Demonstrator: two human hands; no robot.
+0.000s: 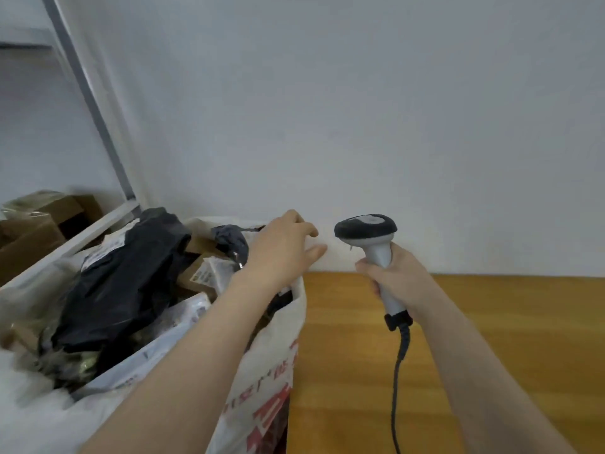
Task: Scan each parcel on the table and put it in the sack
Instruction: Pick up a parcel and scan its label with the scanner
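While my right hand point(397, 276) grips the scanner point(366, 229) upright to the right of the sack point(271, 371), my left hand point(281, 247) hovers over the sack's far right rim, its fingers point(304, 228) loosely spread and holding nothing. My right fingers point(366, 268) are curled round the grey handle, with the scanner's black head above them. Its dark cable point(397, 388) hangs from the handle base over the wooden surface point(491, 322), which lies just right of the sack. Inside the sack parcels lie heaped: a black parcel point(124, 283) at left-centre, a dark parcel point(229, 240) by the far rim just beside my left hand, brown boxes point(203, 273) with white labels between those two, and a white parcel point(183, 319) on the near side beside my left forearm. The sack's white wall carries red print. Left of the sack, behind a pale rail point(65, 244), stand cardboard boxes point(36, 231).
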